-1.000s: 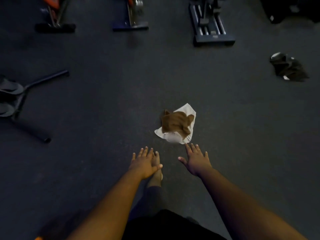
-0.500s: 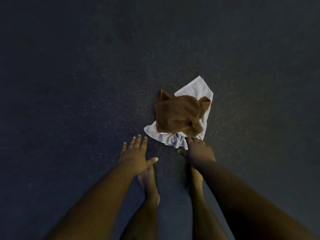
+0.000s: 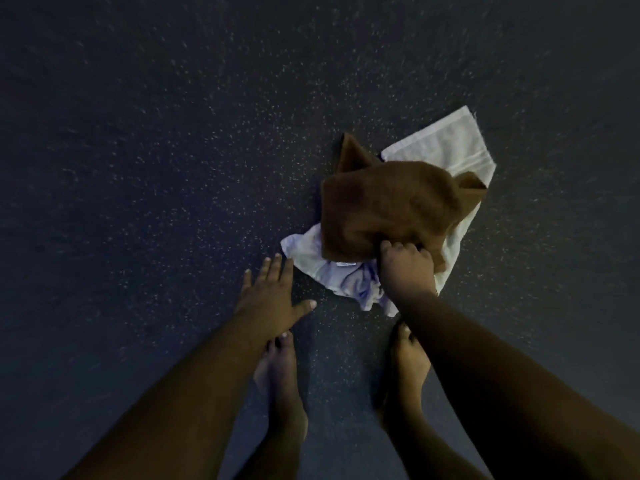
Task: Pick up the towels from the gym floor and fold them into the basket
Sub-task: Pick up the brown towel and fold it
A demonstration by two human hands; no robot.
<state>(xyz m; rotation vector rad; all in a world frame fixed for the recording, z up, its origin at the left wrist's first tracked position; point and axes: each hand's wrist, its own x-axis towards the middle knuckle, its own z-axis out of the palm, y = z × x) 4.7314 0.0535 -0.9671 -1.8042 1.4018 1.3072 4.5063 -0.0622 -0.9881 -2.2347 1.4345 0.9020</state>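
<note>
Brown towel point(image 3: 388, 202) atop white towel point(image 3: 446, 147), right of frame centre: soft, light, limp. Right hand point(image 3: 407, 268) fingers pinch brown near edge; left hand point(image 3: 268, 299) fingers spread. Best hold: bunched near edges, both layers.

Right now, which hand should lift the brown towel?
The right hand, probably. Its fingers already curl over the brown towel's near edge, atop the white towel. The left hand is spread open beside the pile, holding nothing.

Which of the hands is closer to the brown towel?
The right. The right hand grips the near edge of the brown towel, which lies on the white towel. The left hand is spread open off to the left, apart from it.
</note>
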